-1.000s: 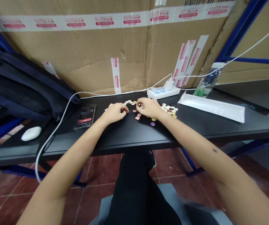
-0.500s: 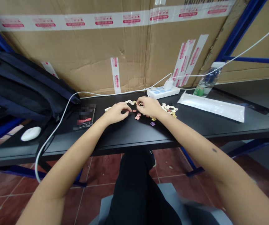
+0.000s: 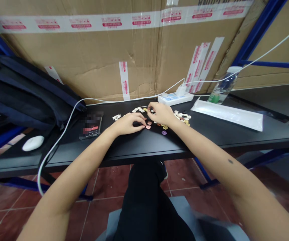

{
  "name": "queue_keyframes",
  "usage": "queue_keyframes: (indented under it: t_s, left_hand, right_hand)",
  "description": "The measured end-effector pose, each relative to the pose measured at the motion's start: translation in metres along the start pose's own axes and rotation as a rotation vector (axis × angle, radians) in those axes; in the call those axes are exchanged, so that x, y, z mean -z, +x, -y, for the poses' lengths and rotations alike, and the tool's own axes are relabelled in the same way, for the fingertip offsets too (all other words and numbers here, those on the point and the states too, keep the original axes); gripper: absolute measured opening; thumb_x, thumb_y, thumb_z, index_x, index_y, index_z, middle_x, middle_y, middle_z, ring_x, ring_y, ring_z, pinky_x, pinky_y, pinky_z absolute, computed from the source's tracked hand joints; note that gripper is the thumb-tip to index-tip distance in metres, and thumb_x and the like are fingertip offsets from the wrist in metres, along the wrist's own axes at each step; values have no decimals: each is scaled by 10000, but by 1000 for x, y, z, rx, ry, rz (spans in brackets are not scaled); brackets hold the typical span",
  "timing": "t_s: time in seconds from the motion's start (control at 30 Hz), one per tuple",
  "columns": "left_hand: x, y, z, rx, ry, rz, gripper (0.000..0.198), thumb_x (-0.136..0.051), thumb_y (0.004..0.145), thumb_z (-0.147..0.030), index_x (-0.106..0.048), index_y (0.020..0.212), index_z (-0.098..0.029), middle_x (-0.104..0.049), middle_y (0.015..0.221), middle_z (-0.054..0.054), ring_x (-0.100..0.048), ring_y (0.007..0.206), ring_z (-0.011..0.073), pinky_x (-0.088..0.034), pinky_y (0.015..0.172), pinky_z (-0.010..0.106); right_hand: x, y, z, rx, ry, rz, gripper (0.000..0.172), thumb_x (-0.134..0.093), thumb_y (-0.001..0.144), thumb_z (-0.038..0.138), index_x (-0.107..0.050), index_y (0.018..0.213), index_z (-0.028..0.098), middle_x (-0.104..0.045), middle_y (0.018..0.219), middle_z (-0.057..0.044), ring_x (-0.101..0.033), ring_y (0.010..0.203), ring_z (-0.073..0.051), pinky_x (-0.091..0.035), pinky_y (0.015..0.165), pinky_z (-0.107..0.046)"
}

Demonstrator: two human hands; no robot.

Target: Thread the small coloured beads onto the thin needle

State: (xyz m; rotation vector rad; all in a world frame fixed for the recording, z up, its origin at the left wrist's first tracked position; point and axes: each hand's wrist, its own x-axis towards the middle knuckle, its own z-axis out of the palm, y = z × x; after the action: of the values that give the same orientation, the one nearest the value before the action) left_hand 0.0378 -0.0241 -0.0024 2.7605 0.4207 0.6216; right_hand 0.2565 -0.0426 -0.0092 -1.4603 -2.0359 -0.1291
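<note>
On the black table, my left hand [image 3: 131,124] is low with its fingers bent and apart. Its thumb and index tips are beside a pink button [image 3: 148,127], and whether they touch it I cannot tell. My right hand [image 3: 161,113] is closed in a pinch, and a thin needle-like rod [image 3: 143,106] sticks out leftward from its fingertips. White buttons [image 3: 136,109] lie just left of that hand, with a yellow one near them. More buttons [image 3: 182,115], white and yellow, spread to its right, partly hidden by the wrist. A purple button [image 3: 164,132] lies nearer the front edge.
A small white cluster [image 3: 116,117] lies left of my left hand. Farther left are a phone [image 3: 93,127], a white mouse [image 3: 33,143] and a dark backpack [image 3: 21,90]. Behind stand a power strip [image 3: 176,99] and a bottle [image 3: 222,87], with a white packet [image 3: 227,113] at right.
My left hand has moved right and slightly toward me, to the pink buttons, uncovering the white cluster. The thin rod now shows at my right fingertips; that hand has barely moved.
</note>
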Motion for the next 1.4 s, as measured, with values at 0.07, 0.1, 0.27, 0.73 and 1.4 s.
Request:
queue_keyframes:
  t_s: [0.07, 0.1, 0.27, 0.73, 1.4]
  left_hand:
    - [0, 0, -2, 6, -12, -6, 212, -678, 921, -247, -797, 1096, -249, -734, 1167, 74, -693, 1125, 225, -515, 1055, 384]
    - [0, 0, -4, 5, -23, -4, 221, -681, 923, -261, -793, 1114, -254, -729, 1177, 73, -692, 1121, 221, -514, 1058, 381]
    - [-2, 2, -9, -1, -82, 33, 217, -674, 937, -285, -794, 1115, -252, -723, 1178, 79, -688, 1114, 211, -511, 1054, 368]
    - [-2, 1, -11, 91, -9, -73, 126, -651, 874, -213, -747, 956, -211, -775, 965, 26, -712, 901, 175, -546, 913, 315]
    - [-2, -1, 16, 499, 4, -528, 233, -666, 783, -73, -748, 991, -138, -774, 939, 67, -720, 782, 158, -633, 838, 311]
  right_hand:
    - [0, 0, 0, 0, 2, 0, 161, -568, 903, 282, -676, 990, 202, -758, 1089, -85, -663, 953, -260, -385, 714, -339]
    - [0, 0, 0, 2, 3, -1, 163, -569, 901, 284, -677, 990, 201, -758, 1086, -84, -664, 952, -260, -386, 714, -340]
    - [2, 0, 0, 2, -16, 7, 179, -560, 903, 286, -684, 999, 199, -750, 1057, -86, -657, 904, -249, -378, 701, -339]
    - [1, 0, 0, 6, -6, -9, 208, -526, 941, 317, -668, 1031, 194, -732, 1016, -100, -644, 875, -252, -375, 687, -340]
    - [3, -4, 1, 229, 21, 71, 295, -422, 1004, 270, -680, 1130, 207, -722, 1155, -74, -654, 920, -222, -405, 763, -316]
